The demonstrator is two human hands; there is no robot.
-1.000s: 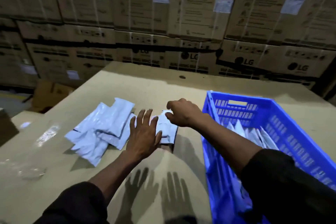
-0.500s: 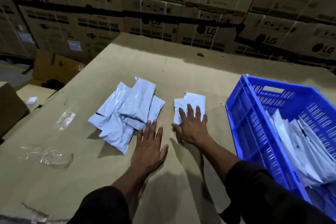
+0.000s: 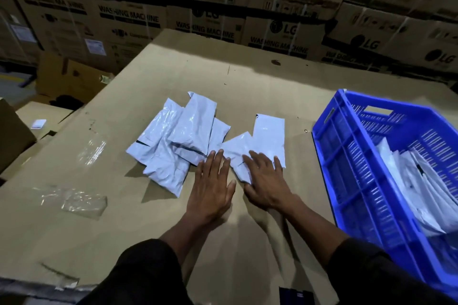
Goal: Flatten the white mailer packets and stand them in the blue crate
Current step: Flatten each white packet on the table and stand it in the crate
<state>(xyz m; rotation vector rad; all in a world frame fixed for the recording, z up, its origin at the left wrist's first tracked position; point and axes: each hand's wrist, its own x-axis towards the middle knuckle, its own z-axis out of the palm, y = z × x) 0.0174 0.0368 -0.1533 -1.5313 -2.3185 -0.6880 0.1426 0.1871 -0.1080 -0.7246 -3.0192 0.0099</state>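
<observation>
White mailer packet (image 3: 262, 143) left of blue crate (image 3: 347, 156) is pressed by flat, open right hand (image 3: 266, 181); left hand (image 3: 210, 186) laid open beside it.

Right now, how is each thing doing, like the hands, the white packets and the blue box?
left hand: open, flat on the cardboard table, holding nothing
right hand: open, pressing on a packet
pressed packets: lying flat, apart from the pile
packet pile: heaped, overlapping, still puffy
blue crate: partly filled, packets leaning on edge
cardboard table: bears scraps of clear tape
</observation>
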